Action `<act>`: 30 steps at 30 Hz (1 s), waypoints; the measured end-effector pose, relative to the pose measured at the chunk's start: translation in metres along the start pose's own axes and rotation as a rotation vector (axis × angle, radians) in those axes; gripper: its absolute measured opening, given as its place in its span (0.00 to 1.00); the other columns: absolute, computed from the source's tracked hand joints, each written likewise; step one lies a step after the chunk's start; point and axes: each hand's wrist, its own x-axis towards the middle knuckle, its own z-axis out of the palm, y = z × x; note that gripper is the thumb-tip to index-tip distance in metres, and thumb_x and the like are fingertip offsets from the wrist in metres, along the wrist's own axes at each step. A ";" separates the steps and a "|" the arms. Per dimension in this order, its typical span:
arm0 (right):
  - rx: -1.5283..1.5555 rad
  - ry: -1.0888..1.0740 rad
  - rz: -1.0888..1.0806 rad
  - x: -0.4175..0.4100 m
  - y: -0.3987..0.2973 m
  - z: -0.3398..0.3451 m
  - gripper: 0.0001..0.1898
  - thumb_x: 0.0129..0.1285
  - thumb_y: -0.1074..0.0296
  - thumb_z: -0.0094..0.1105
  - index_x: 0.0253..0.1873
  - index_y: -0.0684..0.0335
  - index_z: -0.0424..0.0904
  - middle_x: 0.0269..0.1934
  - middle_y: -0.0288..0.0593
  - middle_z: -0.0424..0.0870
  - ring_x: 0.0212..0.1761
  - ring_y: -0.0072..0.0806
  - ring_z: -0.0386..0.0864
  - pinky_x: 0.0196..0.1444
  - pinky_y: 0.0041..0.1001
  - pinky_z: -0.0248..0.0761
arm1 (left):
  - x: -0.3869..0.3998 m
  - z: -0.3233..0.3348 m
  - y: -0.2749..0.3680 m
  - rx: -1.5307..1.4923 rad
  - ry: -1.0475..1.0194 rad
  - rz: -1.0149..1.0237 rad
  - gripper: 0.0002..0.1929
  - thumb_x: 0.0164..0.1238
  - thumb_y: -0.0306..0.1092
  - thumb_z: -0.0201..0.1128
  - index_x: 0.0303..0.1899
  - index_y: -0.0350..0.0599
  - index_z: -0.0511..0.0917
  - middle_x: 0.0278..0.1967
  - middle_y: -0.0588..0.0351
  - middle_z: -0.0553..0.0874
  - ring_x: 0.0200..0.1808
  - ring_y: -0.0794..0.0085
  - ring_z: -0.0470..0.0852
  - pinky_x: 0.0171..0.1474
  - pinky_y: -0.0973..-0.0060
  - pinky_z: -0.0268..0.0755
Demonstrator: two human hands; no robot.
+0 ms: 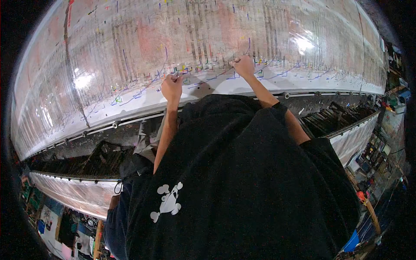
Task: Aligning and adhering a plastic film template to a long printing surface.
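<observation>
Before me a long table (224,29) has a glossy, stained surface with dark streaks and many coloured pen marks. My left hand (171,87) is over the pale near border of this surface, thumb and fingers drawn together. Farther right and slightly farther from me, my right hand (244,66) is curled with its fingertips close to the marked band. Whether something thin is pinched in either hand is too small to make out. Between the hands run short blue, green and yellow marks. My black shirt (240,182) fills the lower middle.
A metal rail (143,117) with round stops runs along the table's near edge. Dark slatted racks (338,118) lie behind it on both sides. A second long table (74,191) is at lower left, near another person's dark blue sleeve (115,224). Cluttered goods stand at lower right.
</observation>
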 end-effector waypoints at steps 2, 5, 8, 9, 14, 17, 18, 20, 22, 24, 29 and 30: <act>0.007 0.002 0.008 0.001 0.005 0.003 0.13 0.50 0.55 0.72 0.29 0.60 0.87 0.22 0.48 0.83 0.28 0.42 0.83 0.34 0.40 0.73 | 0.000 0.008 0.007 -0.001 0.062 0.067 0.15 0.54 0.38 0.71 0.39 0.40 0.81 0.37 0.46 0.86 0.40 0.51 0.84 0.40 0.61 0.75; -0.022 0.084 -0.042 0.002 0.009 0.008 0.13 0.50 0.55 0.71 0.30 0.60 0.87 0.24 0.49 0.84 0.30 0.43 0.83 0.34 0.41 0.73 | 0.003 0.037 0.036 0.129 -0.167 0.603 0.14 0.58 0.33 0.62 0.47 0.43 0.77 0.44 0.44 0.80 0.49 0.48 0.78 0.50 0.58 0.72; -0.030 0.042 -0.049 -0.002 -0.005 0.004 0.14 0.51 0.55 0.71 0.31 0.61 0.86 0.26 0.50 0.84 0.31 0.46 0.83 0.35 0.42 0.74 | 0.039 0.059 0.069 0.182 -0.258 0.793 0.16 0.59 0.33 0.60 0.49 0.45 0.77 0.47 0.46 0.78 0.53 0.50 0.76 0.55 0.55 0.68; -0.080 0.062 -0.065 -0.001 0.002 0.006 0.14 0.51 0.55 0.70 0.31 0.61 0.85 0.26 0.52 0.84 0.32 0.48 0.83 0.36 0.43 0.74 | 0.057 0.066 0.084 0.208 -0.211 0.876 0.17 0.59 0.35 0.60 0.51 0.45 0.76 0.49 0.47 0.78 0.54 0.52 0.75 0.57 0.54 0.67; -0.029 0.116 -0.153 -0.008 0.009 0.004 0.14 0.53 0.57 0.68 0.29 0.64 0.83 0.27 0.54 0.83 0.33 0.52 0.82 0.35 0.43 0.74 | 0.177 0.053 0.162 0.202 -0.029 0.617 0.24 0.59 0.38 0.62 0.59 0.51 0.72 0.55 0.46 0.75 0.59 0.44 0.70 0.62 0.47 0.62; 0.093 0.012 -0.168 -0.007 0.012 -0.011 0.12 0.56 0.60 0.66 0.35 0.64 0.82 0.26 0.52 0.82 0.31 0.52 0.80 0.35 0.43 0.73 | 0.199 0.061 0.194 0.357 -0.041 0.394 0.22 0.59 0.35 0.60 0.57 0.45 0.73 0.57 0.45 0.74 0.62 0.50 0.69 0.63 0.52 0.62; 0.206 -0.088 -0.243 -0.007 0.023 -0.019 0.12 0.57 0.60 0.65 0.39 0.63 0.82 0.28 0.53 0.82 0.31 0.52 0.80 0.36 0.43 0.72 | 0.193 0.069 0.203 0.338 -0.058 0.414 0.22 0.60 0.35 0.60 0.56 0.43 0.73 0.58 0.43 0.74 0.62 0.50 0.69 0.63 0.51 0.63; 0.130 0.021 -0.263 -0.008 0.054 -0.039 0.12 0.58 0.61 0.64 0.41 0.63 0.81 0.32 0.54 0.82 0.35 0.50 0.80 0.38 0.42 0.72 | 0.166 0.088 0.211 0.236 -0.125 0.442 0.21 0.59 0.35 0.60 0.54 0.38 0.74 0.56 0.39 0.76 0.60 0.48 0.73 0.60 0.52 0.67; 0.051 0.128 -0.289 -0.004 0.096 -0.063 0.13 0.59 0.61 0.63 0.44 0.62 0.81 0.36 0.55 0.82 0.39 0.49 0.80 0.41 0.42 0.72 | 0.117 0.115 0.196 0.099 -0.228 0.443 0.21 0.57 0.34 0.60 0.51 0.34 0.75 0.49 0.36 0.79 0.53 0.46 0.78 0.55 0.53 0.72; -0.064 0.418 -0.170 0.008 0.181 -0.075 0.11 0.60 0.64 0.61 0.46 0.59 0.81 0.44 0.51 0.83 0.47 0.46 0.78 0.51 0.43 0.69 | 0.056 0.138 0.217 0.004 -0.427 0.386 0.21 0.53 0.34 0.61 0.48 0.33 0.75 0.41 0.34 0.81 0.46 0.44 0.81 0.50 0.54 0.75; -0.419 0.584 0.206 0.032 0.405 -0.148 0.33 0.59 0.41 0.64 0.53 0.70 0.78 0.48 0.55 0.80 0.53 0.44 0.76 0.58 0.43 0.68 | -0.037 0.236 0.272 -0.080 -0.226 0.470 0.17 0.48 0.35 0.61 0.40 0.33 0.79 0.37 0.34 0.84 0.39 0.41 0.83 0.45 0.52 0.75; -0.408 0.346 0.361 0.039 0.359 -0.135 0.39 0.55 0.37 0.67 0.57 0.71 0.75 0.49 0.57 0.80 0.54 0.47 0.76 0.58 0.43 0.68 | -0.039 0.239 0.249 -0.015 -0.256 0.411 0.19 0.48 0.35 0.61 0.43 0.33 0.78 0.38 0.34 0.84 0.38 0.41 0.83 0.45 0.51 0.75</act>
